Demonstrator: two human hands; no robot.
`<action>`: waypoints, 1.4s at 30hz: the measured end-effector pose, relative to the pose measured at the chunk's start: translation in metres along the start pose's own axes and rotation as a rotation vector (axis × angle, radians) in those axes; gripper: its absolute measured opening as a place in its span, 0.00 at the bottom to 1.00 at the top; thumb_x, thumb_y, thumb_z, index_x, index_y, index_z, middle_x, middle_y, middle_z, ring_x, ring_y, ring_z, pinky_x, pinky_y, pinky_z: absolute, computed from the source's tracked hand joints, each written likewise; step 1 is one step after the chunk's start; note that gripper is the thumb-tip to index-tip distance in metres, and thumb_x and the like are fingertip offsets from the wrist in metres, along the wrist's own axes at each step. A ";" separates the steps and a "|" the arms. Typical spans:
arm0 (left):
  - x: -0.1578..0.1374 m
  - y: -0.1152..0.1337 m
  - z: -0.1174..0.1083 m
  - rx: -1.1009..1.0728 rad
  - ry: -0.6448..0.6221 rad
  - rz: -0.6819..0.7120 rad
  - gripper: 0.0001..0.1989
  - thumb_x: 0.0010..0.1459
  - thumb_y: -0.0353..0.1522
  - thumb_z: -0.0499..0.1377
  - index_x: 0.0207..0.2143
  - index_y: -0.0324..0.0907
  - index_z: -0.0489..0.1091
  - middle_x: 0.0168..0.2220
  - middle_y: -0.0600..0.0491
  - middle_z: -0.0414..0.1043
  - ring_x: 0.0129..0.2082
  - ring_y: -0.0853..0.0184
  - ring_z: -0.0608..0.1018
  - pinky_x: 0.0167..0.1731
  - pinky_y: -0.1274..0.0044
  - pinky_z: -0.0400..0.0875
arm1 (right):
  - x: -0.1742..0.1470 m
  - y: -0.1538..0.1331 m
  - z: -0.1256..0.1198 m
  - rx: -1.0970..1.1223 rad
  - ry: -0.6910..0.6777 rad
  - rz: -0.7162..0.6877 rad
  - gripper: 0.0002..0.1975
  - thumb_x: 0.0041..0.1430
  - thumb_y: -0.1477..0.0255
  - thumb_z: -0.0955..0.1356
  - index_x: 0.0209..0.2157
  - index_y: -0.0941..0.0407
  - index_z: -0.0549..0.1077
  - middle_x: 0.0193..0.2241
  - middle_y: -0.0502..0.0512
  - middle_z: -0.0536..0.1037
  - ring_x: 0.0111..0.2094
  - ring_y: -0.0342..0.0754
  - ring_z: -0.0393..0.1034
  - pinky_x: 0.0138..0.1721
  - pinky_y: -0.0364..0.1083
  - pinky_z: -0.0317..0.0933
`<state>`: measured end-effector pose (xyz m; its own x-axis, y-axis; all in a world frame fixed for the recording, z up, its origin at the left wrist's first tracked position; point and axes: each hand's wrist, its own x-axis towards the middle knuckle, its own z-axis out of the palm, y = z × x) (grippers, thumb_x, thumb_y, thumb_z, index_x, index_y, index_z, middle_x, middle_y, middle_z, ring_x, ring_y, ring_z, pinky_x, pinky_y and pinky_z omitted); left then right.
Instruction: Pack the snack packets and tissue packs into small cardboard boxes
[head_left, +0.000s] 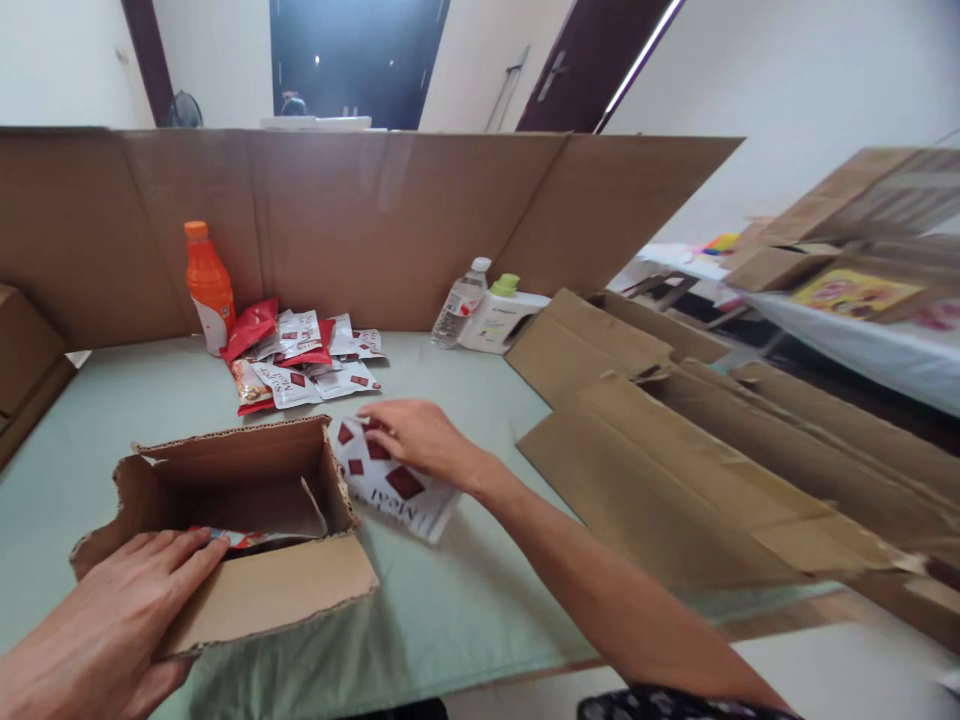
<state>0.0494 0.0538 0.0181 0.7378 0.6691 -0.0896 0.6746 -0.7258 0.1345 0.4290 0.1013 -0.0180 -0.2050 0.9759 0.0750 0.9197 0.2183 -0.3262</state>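
My right hand (405, 435) pinches the top edge of a white pouch (401, 485) with dark red squares and the word "Meal". The pouch hangs just right of a small open cardboard box (277, 590). My left hand (142, 610) grips the box's near flap, thumb below and fingers reaching over the rim. Inside the box, close to those fingers, part of a red and white packet (244, 538) shows; the box wall hides the rest. Behind the box lies a pile of white and red packets (300, 350).
An orange bottle (208, 285) stands behind the pile. A clear water bottle (459, 305) and a white bottle with a green cap (499, 318) lean together at the back. Flattened cardboard boxes (660, 460) cover the right side. A tall cardboard screen (390, 230) borders the green-covered table (465, 610).
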 end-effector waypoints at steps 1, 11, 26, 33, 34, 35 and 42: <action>0.003 0.005 -0.006 0.010 -0.048 -0.016 0.36 0.48 0.32 0.58 0.63 0.44 0.69 0.60 0.42 0.74 0.55 0.44 0.79 0.52 0.55 0.77 | 0.000 -0.003 0.002 0.036 -0.049 0.001 0.14 0.61 0.74 0.69 0.49 0.54 0.78 0.47 0.59 0.82 0.48 0.55 0.75 0.49 0.49 0.63; 0.006 0.017 -0.007 -0.022 -0.096 -0.015 0.37 0.47 0.27 0.57 0.63 0.37 0.67 0.61 0.36 0.71 0.59 0.41 0.75 0.57 0.47 0.71 | -0.077 0.031 0.044 0.902 -0.105 0.329 0.39 0.46 0.62 0.75 0.59 0.59 0.68 0.43 0.58 0.80 0.45 0.54 0.76 0.47 0.51 0.69; 0.004 0.024 0.004 0.023 -0.026 -0.016 0.32 0.48 0.24 0.58 0.58 0.35 0.70 0.59 0.36 0.73 0.57 0.46 0.76 0.57 0.54 0.71 | -0.105 -0.078 -0.105 0.236 0.739 -0.098 0.06 0.64 0.69 0.71 0.41 0.47 0.82 0.30 0.49 0.84 0.27 0.47 0.77 0.31 0.45 0.74; 0.003 0.025 0.011 0.027 0.008 -0.039 0.34 0.49 0.24 0.59 0.61 0.32 0.68 0.60 0.34 0.72 0.58 0.44 0.75 0.59 0.53 0.69 | -0.020 -0.140 -0.089 0.074 0.504 -0.767 0.16 0.66 0.83 0.62 0.41 0.57 0.80 0.35 0.54 0.84 0.34 0.43 0.79 0.35 0.41 0.72; 0.003 0.025 0.012 0.026 0.001 -0.040 0.35 0.48 0.25 0.59 0.62 0.32 0.67 0.60 0.34 0.71 0.59 0.44 0.74 0.60 0.53 0.68 | -0.013 -0.144 -0.083 0.066 0.480 -0.775 0.16 0.66 0.84 0.61 0.41 0.58 0.80 0.35 0.54 0.84 0.33 0.42 0.78 0.35 0.40 0.71; 0.003 0.025 0.012 0.025 -0.008 -0.043 0.36 0.48 0.25 0.60 0.63 0.31 0.66 0.61 0.33 0.71 0.59 0.43 0.74 0.60 0.52 0.67 | -0.008 -0.146 -0.078 0.065 0.464 -0.768 0.16 0.66 0.84 0.61 0.41 0.58 0.80 0.34 0.54 0.84 0.33 0.42 0.78 0.35 0.40 0.70; 0.008 0.022 0.015 0.003 -0.006 -0.036 0.37 0.50 0.26 0.61 0.65 0.31 0.64 0.63 0.32 0.68 0.61 0.42 0.72 0.62 0.51 0.65 | 0.008 -0.147 -0.056 -0.055 0.298 -0.681 0.18 0.65 0.83 0.61 0.45 0.55 0.80 0.36 0.53 0.83 0.34 0.43 0.76 0.35 0.40 0.65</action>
<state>0.0699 0.0408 0.0058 0.7130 0.6940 -0.1003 0.7010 -0.7016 0.1279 0.3110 0.0765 0.0837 -0.6436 0.5809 0.4984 0.6385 0.7665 -0.0689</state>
